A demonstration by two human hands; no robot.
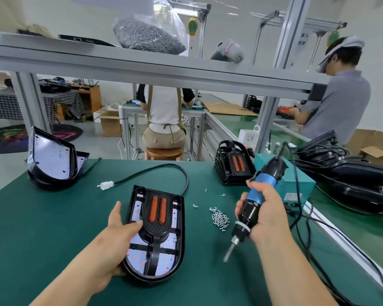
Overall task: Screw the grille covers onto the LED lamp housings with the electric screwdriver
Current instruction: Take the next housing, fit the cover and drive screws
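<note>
On the near middle of the green table (53,217) lies the LED lamp housing (180,239), its black grille cover (157,227) seated on top. The left hand (116,233) grips the housing's left rim, thumb across the cover. To the right, beyond the loose screws (219,218), the right hand (269,215) holds the electric screwdriver (261,188) tilted, its bit clear of the table.
</note>
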